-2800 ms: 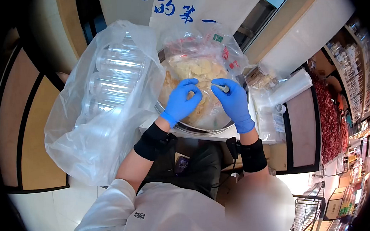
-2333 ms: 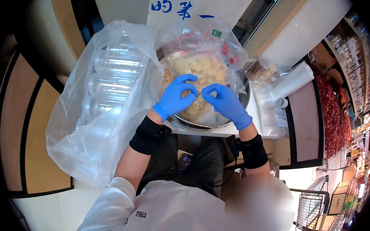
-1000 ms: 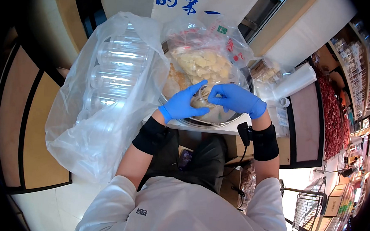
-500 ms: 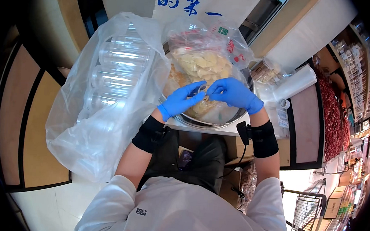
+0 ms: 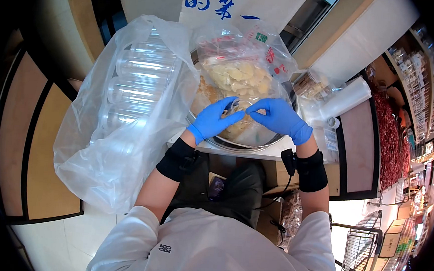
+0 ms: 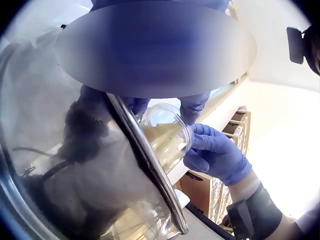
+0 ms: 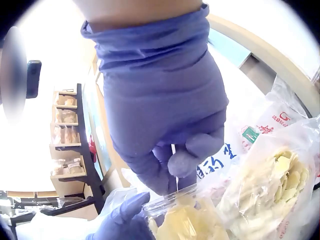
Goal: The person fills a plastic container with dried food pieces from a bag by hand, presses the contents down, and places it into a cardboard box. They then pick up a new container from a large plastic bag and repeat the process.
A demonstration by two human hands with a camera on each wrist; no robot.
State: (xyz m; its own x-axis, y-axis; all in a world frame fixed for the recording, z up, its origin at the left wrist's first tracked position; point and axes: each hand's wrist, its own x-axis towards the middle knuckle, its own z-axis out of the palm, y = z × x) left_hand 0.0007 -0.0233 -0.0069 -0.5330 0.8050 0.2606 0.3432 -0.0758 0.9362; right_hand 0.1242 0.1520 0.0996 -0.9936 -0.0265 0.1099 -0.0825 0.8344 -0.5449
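Both hands wear blue gloves and meet over a round metal basin (image 5: 256,148). My left hand (image 5: 211,120) grips a clear round jar (image 6: 169,140) around its side; pale yellow slices show through the jar wall. At the jar's mouth, my right hand (image 5: 279,118) pinches a thin pale piece between thumb and fingers, as the right wrist view shows, with the hand (image 7: 165,100) above the jar (image 7: 187,222). Behind the hands, an open plastic bag of pale slices (image 5: 240,77) lies in the basin. Another bag with golden pieces (image 5: 204,92) is at the basin's left.
A large translucent bag (image 5: 87,142) of stacked clear jars (image 5: 144,64) stands left of the basin. On the right are a filled jar (image 5: 312,81), a plastic roll (image 5: 346,99) and a small white round item (image 5: 333,122). A wire cart (image 5: 362,246) stands farther right.
The hands came together over the basin, and the jar turned in the left hand's grip. Over the last half second, the right hand shifted slightly down and right at the jar's mouth.
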